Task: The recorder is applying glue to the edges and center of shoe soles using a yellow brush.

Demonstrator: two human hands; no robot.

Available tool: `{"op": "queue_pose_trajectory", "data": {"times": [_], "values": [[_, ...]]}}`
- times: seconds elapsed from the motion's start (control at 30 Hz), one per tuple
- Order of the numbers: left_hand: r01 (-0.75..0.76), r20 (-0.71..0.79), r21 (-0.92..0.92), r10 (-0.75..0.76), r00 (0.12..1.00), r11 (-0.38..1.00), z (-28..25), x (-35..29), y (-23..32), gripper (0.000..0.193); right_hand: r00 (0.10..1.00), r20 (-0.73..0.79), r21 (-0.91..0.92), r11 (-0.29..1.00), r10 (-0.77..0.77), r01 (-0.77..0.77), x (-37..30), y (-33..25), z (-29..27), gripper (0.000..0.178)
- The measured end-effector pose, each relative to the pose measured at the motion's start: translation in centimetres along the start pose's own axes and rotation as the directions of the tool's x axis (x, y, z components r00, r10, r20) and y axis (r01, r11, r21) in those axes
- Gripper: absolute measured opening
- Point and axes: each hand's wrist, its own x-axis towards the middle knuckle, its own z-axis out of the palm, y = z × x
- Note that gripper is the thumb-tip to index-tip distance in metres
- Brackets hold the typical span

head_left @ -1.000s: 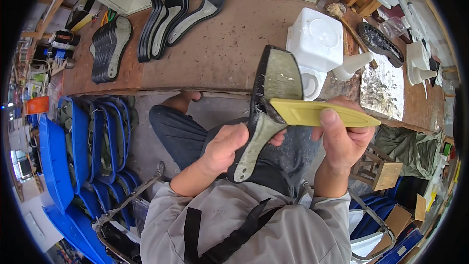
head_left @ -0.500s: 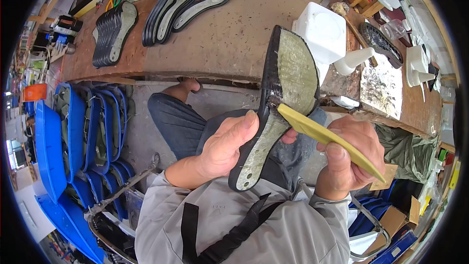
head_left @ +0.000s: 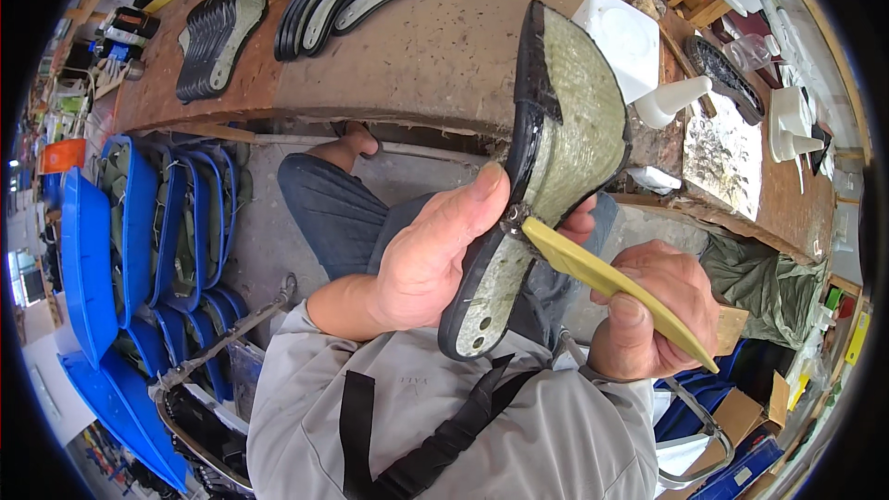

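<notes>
While the left forearm (head_left: 344,307) slants up and inward from a grey shirt (head_left: 435,435), the left hand (head_left: 435,250) at its end is clamped around the narrow middle of an insole board (head_left: 588,116). From where I stand, the thumb reaches up along the board's black edge, and fingertips (head_left: 581,220) show past the opposite edge, so the grip wraps behind. The board is held tilted in front of the person's chest, its broad end up and to the right, its holed, narrow end down by the shirt, grey-green face turned upward.

Over on the other side, the right hand (head_left: 662,307) is bent in toward the board, pinching a yellow-green blade (head_left: 602,264) with the thumb along its top face and the fingers curled beneath. One end of that blade sticks out past the palm; the other comes up against a dark lump (head_left: 516,217) at the board's waist, apparently touching it. Beyond the hands, the brown workbench (head_left: 417,56) carries a row of similar boards (head_left: 218,46) and a white container (head_left: 637,42).
</notes>
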Motion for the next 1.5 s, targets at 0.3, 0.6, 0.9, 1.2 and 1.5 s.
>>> {"op": "queue_pose_trajectory", "data": {"times": [0.3,0.6,0.9,1.2,1.5], "values": [[-0.151,0.091,-0.161,0.167,0.982,0.975,0.6,0.2,0.1,0.053,0.997,0.05,0.054,0.997,-0.059,0.056,-0.3,-0.8,0.5,0.02],[-0.129,0.096,-0.147,0.144,0.985,0.981,0.8,0.5,0.7,0.05,0.958,0.241,0.121,0.984,-0.156,0.13,0.7,-1.9,-0.1,0.021],[-0.261,-0.057,-0.091,0.257,0.965,0.961,1.1,1.7,0.8,0.05,0.916,0.268,0.143,0.953,-0.298,0.268,0.6,-2.9,-0.7,0.015],[-0.309,-0.103,-0.106,0.299,0.949,0.945,0.6,2.7,1.4,0.053,0.84,0.379,0.173,0.922,-0.387,0.346,-0.5,-2.8,-1.1,0.016],[-0.265,-0.021,-0.252,0.269,0.963,0.931,0.5,3.2,1.6,0.057,0.86,0.354,0.124,0.93,-0.366,0.345,0.9,-1.0,-3.2,0.016]]}}
